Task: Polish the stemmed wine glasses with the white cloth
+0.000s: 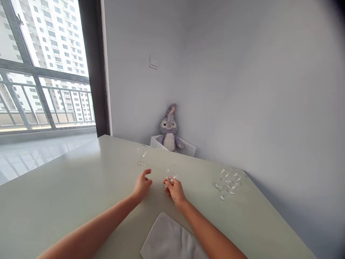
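My right hand (174, 189) is closed around the lower part of a clear stemmed glass (171, 169), whose bowl stands upright above the fingers. Its foot is hidden by my hand, so I cannot tell whether it touches the table. To the left, my left hand (143, 184) holds nothing; its thumb and fingers are apart and curved toward the right. Just beyond that hand, another stemmed glass (141, 155) stands upright on the table. A folded light grey cloth (171, 237) lies near me, partly under the line of my right forearm.
Several more stemmed glasses (228, 181) stand close together at the right of the pale table (81, 187). Behind the table's far edge, a grey plush toy (169, 131) sits in a white perforated basket (189, 147). Walls border the far and right sides; a window (48, 72) is at left.
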Demonstrator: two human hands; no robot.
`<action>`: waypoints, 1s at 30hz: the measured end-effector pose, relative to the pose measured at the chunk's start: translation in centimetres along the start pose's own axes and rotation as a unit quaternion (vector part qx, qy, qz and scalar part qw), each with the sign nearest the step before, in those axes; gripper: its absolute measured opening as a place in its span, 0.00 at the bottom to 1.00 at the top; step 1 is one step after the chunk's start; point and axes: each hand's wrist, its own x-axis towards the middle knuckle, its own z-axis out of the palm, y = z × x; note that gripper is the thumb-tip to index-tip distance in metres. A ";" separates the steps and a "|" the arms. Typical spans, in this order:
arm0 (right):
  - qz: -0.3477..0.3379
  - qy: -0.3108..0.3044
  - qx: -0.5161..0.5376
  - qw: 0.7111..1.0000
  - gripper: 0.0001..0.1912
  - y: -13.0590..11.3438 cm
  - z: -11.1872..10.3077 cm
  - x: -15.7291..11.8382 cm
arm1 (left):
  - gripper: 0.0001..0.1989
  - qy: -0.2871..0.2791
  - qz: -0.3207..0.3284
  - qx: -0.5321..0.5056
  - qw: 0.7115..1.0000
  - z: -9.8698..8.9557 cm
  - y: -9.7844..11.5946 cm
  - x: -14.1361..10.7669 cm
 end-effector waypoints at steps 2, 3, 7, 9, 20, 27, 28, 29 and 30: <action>0.002 -0.012 0.004 1.000 0.13 -0.4 0.7 -0.3 | 0.30 -0.100 0.016 -0.017 0.995 1.7 0.2 -1.5; 0.002 -0.018 0.007 1.000 0.14 -0.5 0.8 -0.6 | 0.31 -0.131 0.020 -0.024 0.991 2.4 0.3 -1.9; -0.012 0.032 0.016 0.999 0.18 -0.6 -1.7 -2.9 | 0.28 -0.133 0.029 -0.029 0.990 4.1 0.7 -1.8; -0.029 0.152 0.023 0.988 0.15 -0.1 -4.8 -4.4 | 0.25 -0.137 0.023 -0.032 0.990 4.3 0.9 -1.5; 0.010 0.384 0.032 0.923 0.28 0.9 -20.7 -4.8 | 0.15 -0.077 -0.036 -0.059 0.995 0.6 0.3 -1.1; 0.015 0.345 0.010 0.938 0.21 2.1 -19.8 -3.3 | 0.16 0.052 -0.030 -0.060 0.996 -6.0 -0.3 3.3; 0.011 0.342 0.008 0.939 0.21 2.3 -19.8 -3.3 | 0.15 0.065 -0.030 -0.056 0.996 -6.8 -0.2 4.2; 0.007 0.340 0.006 0.940 0.21 2.5 -19.8 -3.4 | 0.14 0.075 -0.031 -0.051 0.995 -7.5 0.0 5.2; 0.004 0.338 0.003 0.941 0.22 2.6 -19.8 -3.4 | 0.13 0.083 -0.033 -0.047 0.995 -8.1 0.1 6.1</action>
